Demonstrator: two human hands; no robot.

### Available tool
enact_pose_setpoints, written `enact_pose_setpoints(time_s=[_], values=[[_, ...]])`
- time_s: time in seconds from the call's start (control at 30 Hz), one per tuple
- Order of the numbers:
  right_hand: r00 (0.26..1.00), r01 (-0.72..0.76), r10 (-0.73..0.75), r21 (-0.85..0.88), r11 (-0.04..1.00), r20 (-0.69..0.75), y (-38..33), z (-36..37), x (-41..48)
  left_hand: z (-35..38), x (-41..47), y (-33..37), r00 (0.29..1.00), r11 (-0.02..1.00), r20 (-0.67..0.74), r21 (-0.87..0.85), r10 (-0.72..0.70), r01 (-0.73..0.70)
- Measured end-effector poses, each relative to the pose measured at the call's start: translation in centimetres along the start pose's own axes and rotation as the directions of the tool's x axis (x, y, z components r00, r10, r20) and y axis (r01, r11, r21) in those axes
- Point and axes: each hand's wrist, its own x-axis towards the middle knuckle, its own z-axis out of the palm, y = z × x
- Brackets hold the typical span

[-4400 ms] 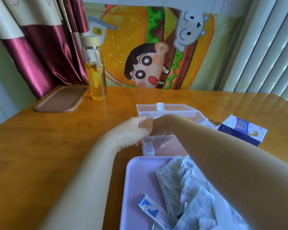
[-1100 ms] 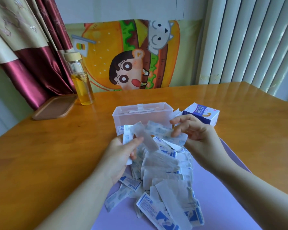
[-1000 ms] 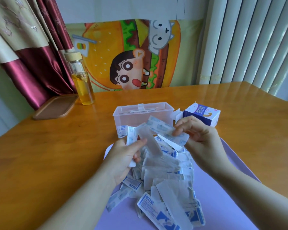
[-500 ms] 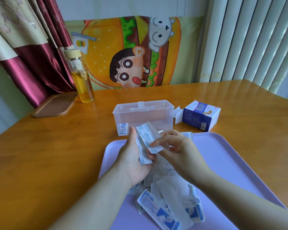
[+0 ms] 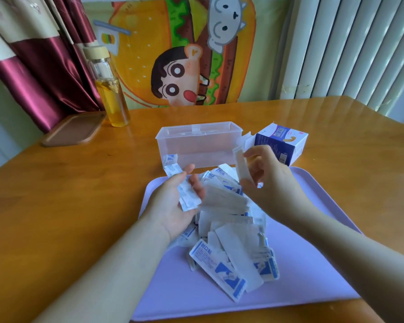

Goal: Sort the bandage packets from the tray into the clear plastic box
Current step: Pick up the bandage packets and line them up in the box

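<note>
Tray (image 5: 313, 276): lilac, on the table (image 5: 68, 206) before us; we find a loose heap (image 5: 231, 241) of bandage packets on it, overlapping.
Box (image 5: 198, 145): clear, just behind the tray; we see one packet (image 5: 169, 159) through its wall at the left end.
Left hand (image 5: 173, 210): palm up over the tray's left part, thumb and curled fingers grasping a small stack (image 5: 187, 195) of packets.
Right hand (image 5: 269, 180): raised before the box's right end, thumb and fingers pinching a single strip (image 5: 240, 163) upright.
Carton (image 5: 280, 141): blue and white, flap open, just right of the box; contents hidden.
Bottle (image 5: 111, 96): far left, about half full of yellow liquid.
</note>
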Motion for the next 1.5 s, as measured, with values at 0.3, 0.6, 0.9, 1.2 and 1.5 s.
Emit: enact_pose_setpoints(time_s=[0.3,0.6,0.9,1.2,1.5], values=[[0.887,0.338,-0.162,-0.368,0.866,0.433,0.3,-0.9,-1.3,-2.5,-3.5,0.6,0.846,0.026,0.459,0.882,-0.272,-0.470],[0.753,0.212,0.129,-0.425,0.880,0.645,-2.2,-0.8,-3.3,-0.9,-5.7,-0.2,0.846,-0.485,0.364,0.700,-0.389,-0.524],[0.797,0.049,0.107,-0.241,0.969,0.594,-1.7,-0.5,-2.6,-2.5,-4.6,2.0,0.865,-0.250,0.398,0.843,-0.306,-0.476],[0.978,0.094,-0.167,0.450,0.888,0.125,-2.9,-2.3,-1.8,-3.2,-2.7,1.9,0.971,0.716,0.202,0.696,-0.126,-0.052],[0.902,0.412,-0.428,0.179,0.893,0.059,-1.7,0.7,-2.9,-0.2,-2.9,-0.4,0.956,0.907,0.193,0.401,-0.220,0.127]])
